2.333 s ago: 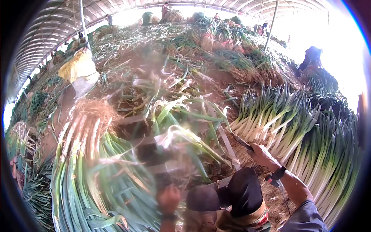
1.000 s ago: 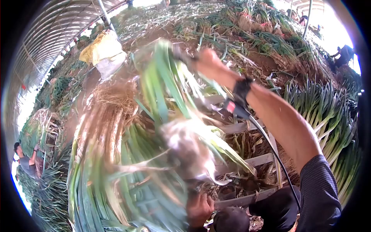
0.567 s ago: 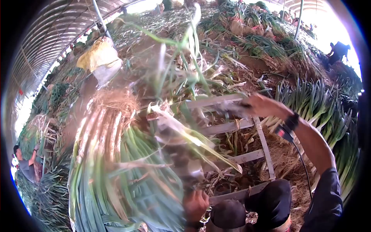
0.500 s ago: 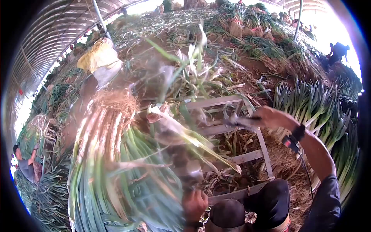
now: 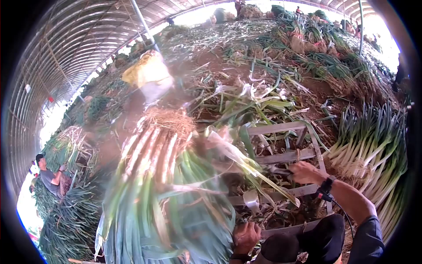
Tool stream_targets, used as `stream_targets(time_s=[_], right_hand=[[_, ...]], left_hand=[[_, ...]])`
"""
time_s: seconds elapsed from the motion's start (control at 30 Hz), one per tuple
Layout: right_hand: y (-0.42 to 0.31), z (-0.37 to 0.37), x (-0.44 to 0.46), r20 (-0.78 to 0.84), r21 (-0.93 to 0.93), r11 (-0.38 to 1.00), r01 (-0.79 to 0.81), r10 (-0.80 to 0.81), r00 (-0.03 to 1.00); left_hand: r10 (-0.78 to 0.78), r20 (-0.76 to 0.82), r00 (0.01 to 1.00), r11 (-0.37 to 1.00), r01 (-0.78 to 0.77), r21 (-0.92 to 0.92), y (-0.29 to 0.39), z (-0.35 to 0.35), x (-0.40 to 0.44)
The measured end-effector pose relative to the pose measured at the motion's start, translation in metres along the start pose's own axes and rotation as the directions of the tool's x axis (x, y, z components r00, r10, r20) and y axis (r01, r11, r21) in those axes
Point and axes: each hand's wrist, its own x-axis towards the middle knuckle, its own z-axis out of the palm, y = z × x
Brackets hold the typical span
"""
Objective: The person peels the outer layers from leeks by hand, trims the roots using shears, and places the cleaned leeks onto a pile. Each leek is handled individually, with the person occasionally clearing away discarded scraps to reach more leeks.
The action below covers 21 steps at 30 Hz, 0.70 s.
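Note:
My right hand [image 5: 306, 172] is closed around a slim dark tool [image 5: 279, 170], blurred and of unclear kind, above the metal frame [image 5: 326, 193]. My left hand [image 5: 246, 235] is curled low near my knees, beside the green leaves; what it grips, if anything, is hidden. To its left lies a large bundle of long green onions [image 5: 154, 149], roots at the far end and leaves towards me. Loose peeled-off leaves [image 5: 239, 154] lie across the frame's left side. A wristband with a cable [image 5: 325, 193] is on my right wrist.
More green onions [image 5: 369, 149] lie stacked at right. Stripped leaves [image 5: 259, 99] litter the ground ahead. A yellow and white sack [image 5: 149, 72] stands beyond the bundle. Another person [image 5: 52, 176] sits at far left among piled onions. A pole [image 5: 145, 24] rises behind.
The view has swung left, so the scene sits further right. My right hand with the tool has come lower and nearer over the frame. Leaves that were blurred in the air now lie on the heap.

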Motion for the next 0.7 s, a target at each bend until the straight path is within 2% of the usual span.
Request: stream_targets(time_s=[0.07, 0.1, 0.13, 0.17, 0.2, 0.27, 0.3, 0.33, 0.37, 0.4, 0.47, 0.5, 0.53, 0.57, 0.63, 0.7], right_hand=[[-0.026, 0.0, 0.025, 0.073, -0.005, 0.997, 0.083, -0.082, 0.994], [-0.039, 0.0, 0.035, 0.072, 0.049, 0.998, 0.045, -0.048, 0.996], [-0.044, 0.0, 0.045, 0.065, 0.252, 0.965, 0.076, -0.095, 0.993], [-0.043, 0.002, 0.058, -0.08, -0.072, 0.943, 0.326, -0.331, 0.94], [-0.05, -0.008, 0.076, -0.134, -0.411, 0.773, 0.483, -0.576, 0.806], [-0.067, -0.046, 0.096, -0.043, -0.196, 0.915, 0.352, -0.367, 0.929], [-0.076, -0.07, 0.109, -0.003, 0.174, 0.963, 0.208, -0.211, 0.978], [-0.087, -0.095, 0.123, 0.036, 0.512, 0.858, 0.023, -0.048, 0.998], [-0.088, -0.106, 0.138, -0.124, 0.664, 0.746, 0.061, 0.03, 0.992], [-0.089, -0.117, 0.153, -0.281, 0.77, 0.618, 0.157, 0.107, 0.954], [-0.092, -0.153, 0.187, -0.398, 0.738, 0.668, 0.099, 0.312, 0.863], [-0.093, -0.168, 0.196, -0.484, 0.591, 0.805, 0.05, 0.304, 0.821], [-0.091, -0.178, 0.189, -0.469, 0.4, 0.917, 0.009, 0.196, 0.861], [-0.088, -0.187, 0.188, -0.269, 0.335, 0.938, -0.087, 0.184, 0.945], [-0.083, -0.179, 0.158, -0.205, 0.08, 0.99, -0.115, 0.129, 0.97], [-0.075, -0.16, 0.116, -0.168, 0.039, 0.997, -0.068, 0.073, 0.983]], left_hand=[[0.003, -0.032, 0.999, 0.999, -0.004, -0.034, -0.002, 0.004, 0.0], [0.006, -0.038, 0.999, 0.999, -0.007, -0.037, -0.002, 0.006, -0.001], [0.009, -0.044, 0.999, 0.999, -0.011, -0.039, -0.002, 0.007, -0.002], [0.009, -0.05, 0.999, 0.999, -0.011, -0.03, -0.001, 0.006, -0.002], [-0.017, -0.025, 1.0, 0.999, 0.016, -0.048, -0.005, 0.018, -0.008], [-0.09, 0.065, 0.994, 0.99, 0.096, -0.107, -0.02, 0.067, -0.036], [-0.128, 0.109, 0.986, 0.963, 0.15, -0.224, -0.025, 0.079, -0.044], [-0.166, 0.152, 0.974, 0.92, 0.209, -0.332, -0.031, 0.091, -0.052], [-0.191, 0.181, 0.965, 0.825, 0.258, -0.503, -0.034, 0.093, -0.053], [-0.211, 0.215, 0.954, 0.695, 0.3, -0.653, -0.036, 0.094, -0.053], [-0.232, 0.292, 0.928, 0.355, 0.36, -0.863, -0.041, 0.094, -0.055], [-0.205, 0.311, 0.928, 0.431, 0.371, -0.823, -0.042, 0.092, -0.056], [-0.178, 0.33, 0.927, 0.505, 0.374, -0.778, -0.043, 0.09, -0.056], [-0.126, 0.337, 0.933, 0.785, 0.302, -0.542, -0.043, 0.083, -0.054], [-0.112, 0.334, 0.936, 0.876, 0.252, -0.412, -0.047, 0.099, -0.058], [-0.108, 0.278, 0.955, 0.93, 0.195, -0.31, -0.042, 0.09, -0.052]])
